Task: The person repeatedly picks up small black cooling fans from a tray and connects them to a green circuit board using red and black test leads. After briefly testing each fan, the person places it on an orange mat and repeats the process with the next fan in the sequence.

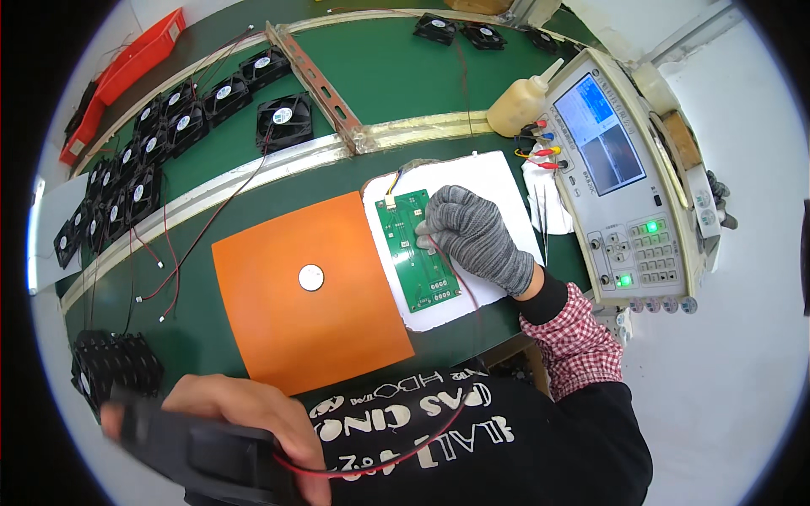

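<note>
At the lower left my bare left hand [257,409] is closed around a black cooling fan [224,455], which is partly cut off by the picture's edge. A thin red and black cable [396,462] runs from the fan across my front and up to the circuit board. My right hand [472,232], in a grey knit glove, pinches the cable's end above the board; the plug is hidden by its fingers. The green circuit board [411,274] lies on a white foam pad [502,173]. A wired white connector [391,201] sits at the board's top left corner.
Left of the pad an orange sheet [278,333] bears a round white disc [311,277]. Several black fans [183,124] with loose cables stand far left, others [434,29] at the back. A yellowish squeeze bottle [516,108] and a tester with a screen [603,139] stand right.
</note>
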`<act>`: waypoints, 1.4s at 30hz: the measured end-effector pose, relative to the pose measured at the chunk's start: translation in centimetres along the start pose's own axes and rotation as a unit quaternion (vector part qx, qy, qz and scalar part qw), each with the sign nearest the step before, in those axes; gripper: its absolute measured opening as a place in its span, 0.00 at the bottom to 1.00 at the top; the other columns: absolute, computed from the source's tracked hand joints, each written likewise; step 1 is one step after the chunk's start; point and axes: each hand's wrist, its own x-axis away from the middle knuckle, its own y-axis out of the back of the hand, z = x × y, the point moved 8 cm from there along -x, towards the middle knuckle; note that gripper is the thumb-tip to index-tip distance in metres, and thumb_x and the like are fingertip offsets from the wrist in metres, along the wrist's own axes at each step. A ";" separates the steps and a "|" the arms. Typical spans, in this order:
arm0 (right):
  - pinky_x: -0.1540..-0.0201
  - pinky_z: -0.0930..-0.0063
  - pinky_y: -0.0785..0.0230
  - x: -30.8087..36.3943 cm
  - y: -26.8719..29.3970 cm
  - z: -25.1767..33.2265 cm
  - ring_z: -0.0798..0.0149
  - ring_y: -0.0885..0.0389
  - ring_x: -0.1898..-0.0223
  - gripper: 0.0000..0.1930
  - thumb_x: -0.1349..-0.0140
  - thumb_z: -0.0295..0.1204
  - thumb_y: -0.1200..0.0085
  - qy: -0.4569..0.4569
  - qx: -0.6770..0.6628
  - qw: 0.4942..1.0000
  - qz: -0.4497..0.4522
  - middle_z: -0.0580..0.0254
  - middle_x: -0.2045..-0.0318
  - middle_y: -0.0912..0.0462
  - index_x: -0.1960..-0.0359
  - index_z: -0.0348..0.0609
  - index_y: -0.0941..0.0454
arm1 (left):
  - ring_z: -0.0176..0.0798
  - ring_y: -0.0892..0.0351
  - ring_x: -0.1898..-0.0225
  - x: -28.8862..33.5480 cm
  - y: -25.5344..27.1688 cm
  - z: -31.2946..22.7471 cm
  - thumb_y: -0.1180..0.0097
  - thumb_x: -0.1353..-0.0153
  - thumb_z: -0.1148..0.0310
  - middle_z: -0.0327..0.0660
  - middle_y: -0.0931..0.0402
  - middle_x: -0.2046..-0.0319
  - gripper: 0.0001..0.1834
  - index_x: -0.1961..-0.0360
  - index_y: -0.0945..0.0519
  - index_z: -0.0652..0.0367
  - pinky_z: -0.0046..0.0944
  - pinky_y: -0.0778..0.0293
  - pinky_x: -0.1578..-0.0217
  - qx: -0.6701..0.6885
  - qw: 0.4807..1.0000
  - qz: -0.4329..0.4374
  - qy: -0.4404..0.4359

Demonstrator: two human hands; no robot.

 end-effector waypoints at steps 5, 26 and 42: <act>0.60 0.67 0.27 0.2 0.3 0.4 0.58 0.21 0.67 0.09 0.54 0.26 0.31 0.006 0.052 0.999 -0.004 0.61 0.71 0.23 0.72 0.41 0.18 | 0.48 0.22 0.65 1.0 -1.2 -2.3 0.47 0.36 0.59 0.52 0.23 0.61 0.23 0.45 0.30 0.64 0.44 0.24 0.68 -0.764 0.489 -0.182 -0.380; 0.58 0.72 0.26 -0.6 -3.2 5.5 0.70 0.19 0.63 0.16 0.42 0.33 0.34 -0.119 -0.199 0.962 0.145 0.63 0.65 0.18 0.55 0.38 0.21 | 0.50 0.29 0.51 -9.1 3.9 -3.5 0.19 0.68 0.56 0.51 0.33 0.50 0.49 0.45 0.32 0.60 0.44 0.28 0.54 -0.755 0.562 -0.179 -0.286; 0.56 0.75 0.24 -0.8 0.5 0.5 0.69 0.18 0.62 0.10 0.43 0.23 0.38 -0.103 -0.125 0.987 0.012 0.63 0.66 0.16 0.58 0.41 0.17 | 0.30 0.26 0.61 0.0 15.7 -1.5 0.47 0.34 0.69 0.39 0.26 0.60 0.10 0.54 0.26 0.61 0.32 0.29 0.55 -0.551 0.743 -0.378 -0.035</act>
